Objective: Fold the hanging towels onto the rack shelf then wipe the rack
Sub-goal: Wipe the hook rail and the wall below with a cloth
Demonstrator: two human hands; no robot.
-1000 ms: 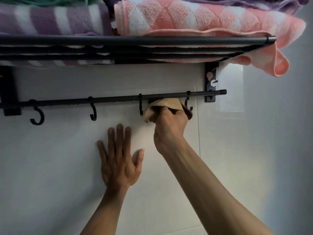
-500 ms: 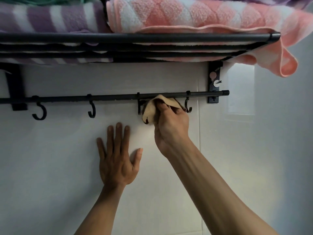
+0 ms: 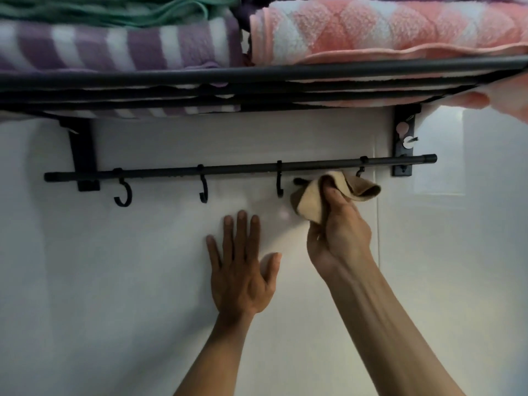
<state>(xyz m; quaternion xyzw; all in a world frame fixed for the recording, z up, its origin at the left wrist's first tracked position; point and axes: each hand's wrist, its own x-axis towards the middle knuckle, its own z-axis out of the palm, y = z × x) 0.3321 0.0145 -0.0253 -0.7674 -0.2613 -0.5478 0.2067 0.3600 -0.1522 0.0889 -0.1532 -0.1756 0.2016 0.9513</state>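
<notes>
hooks (image 3: 203,184) (four) crowding rail (image 3: 240,168)

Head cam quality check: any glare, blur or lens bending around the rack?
Head view: dim overall; bright glare patch on the wall right of the hook bar; shelf rail bows from wide-angle distortion; right hand and beige cloth slightly soft.

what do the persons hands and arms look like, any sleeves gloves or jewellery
Both are bare. The left hand and right hand wear no gloves, and no rings show on the fingers. Neither wrist carries a watch or band. Both forearms are uncovered down to the bottom edge of the picture, so no sleeve is visible.
</notes>
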